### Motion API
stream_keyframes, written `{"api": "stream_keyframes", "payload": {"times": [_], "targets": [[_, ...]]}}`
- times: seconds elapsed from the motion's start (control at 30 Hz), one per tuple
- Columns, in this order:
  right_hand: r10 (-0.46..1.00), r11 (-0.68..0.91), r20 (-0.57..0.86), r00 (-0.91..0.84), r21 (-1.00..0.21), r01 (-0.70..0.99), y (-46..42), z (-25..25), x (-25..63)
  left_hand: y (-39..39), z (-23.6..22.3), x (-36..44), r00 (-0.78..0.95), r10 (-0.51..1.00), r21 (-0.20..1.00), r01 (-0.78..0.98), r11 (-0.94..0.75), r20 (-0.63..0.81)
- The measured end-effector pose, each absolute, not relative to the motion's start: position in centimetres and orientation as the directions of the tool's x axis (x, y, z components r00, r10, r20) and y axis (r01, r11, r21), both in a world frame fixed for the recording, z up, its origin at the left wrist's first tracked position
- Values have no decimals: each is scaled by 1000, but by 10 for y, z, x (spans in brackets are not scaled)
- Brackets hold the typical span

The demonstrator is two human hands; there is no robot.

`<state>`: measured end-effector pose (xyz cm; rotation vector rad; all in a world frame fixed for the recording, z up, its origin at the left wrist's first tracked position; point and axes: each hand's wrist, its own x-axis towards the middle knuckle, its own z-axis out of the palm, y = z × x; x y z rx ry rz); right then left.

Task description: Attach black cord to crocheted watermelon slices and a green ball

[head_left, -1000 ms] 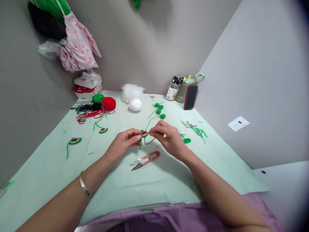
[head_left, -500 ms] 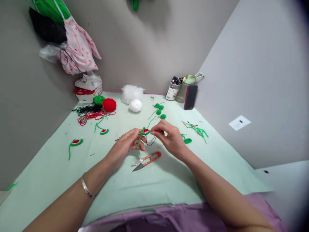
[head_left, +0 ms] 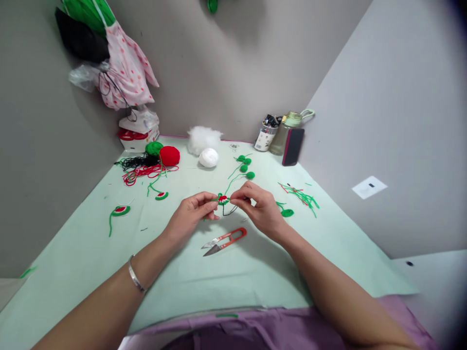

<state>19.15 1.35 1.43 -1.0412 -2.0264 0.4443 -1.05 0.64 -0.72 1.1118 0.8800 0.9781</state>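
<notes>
Thumb and fingers of my left hand (head_left: 193, 210) pinch a small crocheted watermelon slice (head_left: 222, 199), red with a green rim, above the table. My right hand (head_left: 260, 206) is closed on a thin, pale needle (head_left: 227, 200) at the slice's right side; most of it is hidden by the fingers. A loop of black yarn (head_left: 229, 212) hangs between the hands. Below them lie orange-handled thread snips (head_left: 225, 241), blades pointing left. To the left rest two more watermelon slices, one nearer (head_left: 120, 210) and one farther (head_left: 161, 196), with green yarn tails.
Balls of red yarn (head_left: 170, 156) and white yarn (head_left: 208, 157) sit at the back beside fluffy stuffing (head_left: 205, 139). Green crocheted pieces (head_left: 243, 168) lie beyond my hands. Yarn scraps (head_left: 302, 197), a phone (head_left: 293, 147), a bottle (head_left: 282, 136) and a pen holder (head_left: 265, 137) are on the right.
The view has shifted slightly. My left hand's fingers have closed in around the slice, and its green tail no longer hangs down in front. My right hand remains close at its right side.
</notes>
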Motion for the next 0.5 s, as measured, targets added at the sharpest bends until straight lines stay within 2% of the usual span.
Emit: {"api": "stream_keyframes", "payload": {"times": [0.13, 0.33, 0.5], "targets": [[801, 599, 473, -366, -639, 482, 14, 17, 193, 7, -6, -12, 399, 914, 953, -243, 181, -72], [754, 653, 490, -436, -625, 427, 13, 20, 194, 6, -6, -11, 444, 890, 952, -213, 218, -104], [764, 645, 510, -394, -591, 485, 14, 18, 193, 6, -7, -10, 446, 890, 938, -258, 231, -97]]}}
